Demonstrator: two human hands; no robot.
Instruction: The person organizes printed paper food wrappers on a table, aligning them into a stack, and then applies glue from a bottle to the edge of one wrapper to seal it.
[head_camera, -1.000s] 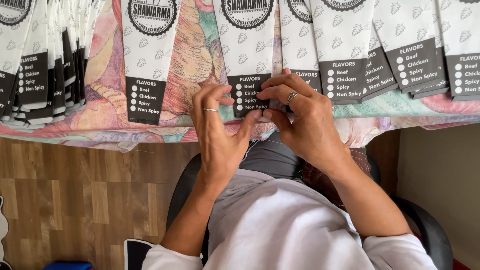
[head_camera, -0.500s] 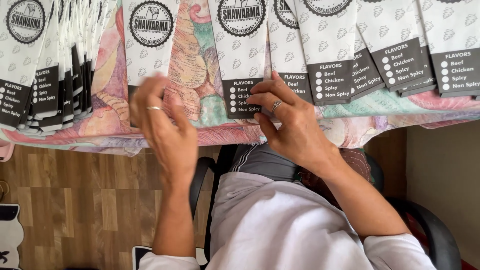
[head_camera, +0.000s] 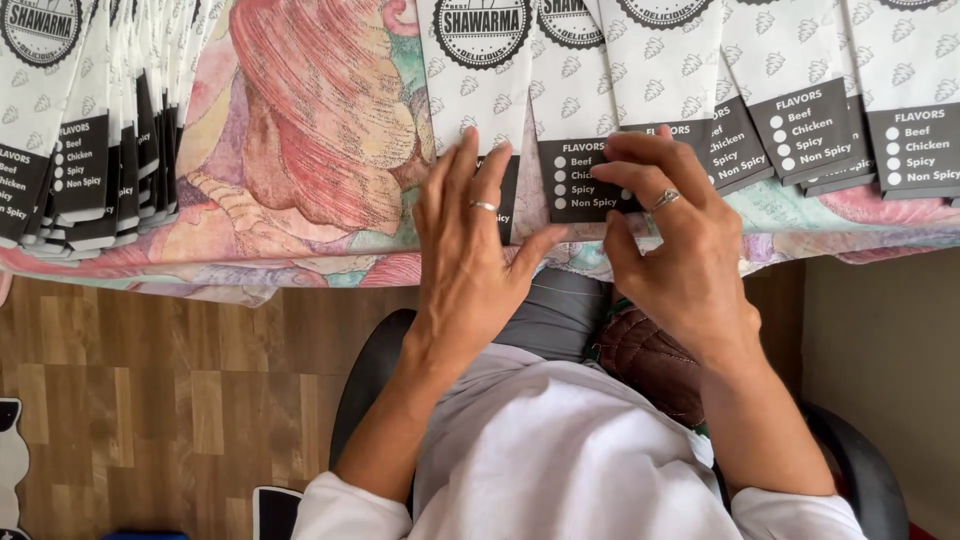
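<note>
On paper sleeves (head_camera: 480, 100), flat hands (head_camera: 570, 240)

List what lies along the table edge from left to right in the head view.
Fanned stack of white paper sleeves → bare patch of colourful illustrated cloth → left hand flat on a sleeve → right hand on the next sleeve → overlapping row of sleeves.

Floor: brown wood-plank laminate floor (head_camera: 170, 400) below me.
Seat: I sit in a black rounded chair (head_camera: 860, 470).
Table cover: pastel illustrated cloth (head_camera: 300, 150).
</note>
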